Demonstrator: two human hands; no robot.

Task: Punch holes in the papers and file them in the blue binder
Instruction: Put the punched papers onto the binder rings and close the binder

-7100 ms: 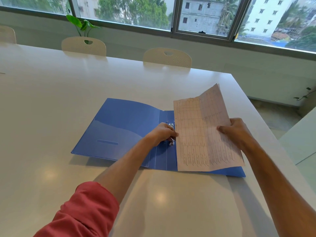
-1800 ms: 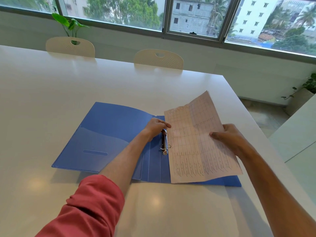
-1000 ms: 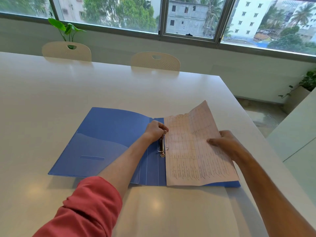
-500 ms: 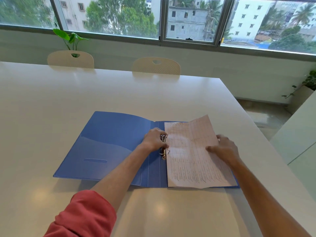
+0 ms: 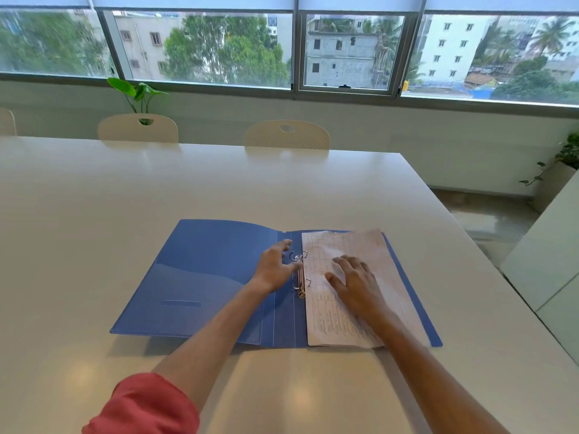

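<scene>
Item: blue binder point(image 5: 203, 270), open flat on the white table point(image 5: 94, 214), at centre. Left cover: smooth, semi-rigid plastic with a translucent inner pocket.

Left hand point(image 5: 274, 269): on the spine just left of the ring mechanism point(image 5: 299, 274), fingers loosely spread, gripping nothing visible. Whether the metal rings are closed cannot be told.

Paper point(image 5: 351, 292): pale ruled form, creased, lying on the right cover, left edge at the rings.

Right hand point(image 5: 354, 283): flat and spread, pressing the sheet down.

Handling, judged: paper light, limp, prone to tear at the punched holes; steady it near the ring edge. Binder light, slippery; take by the spine.
</scene>
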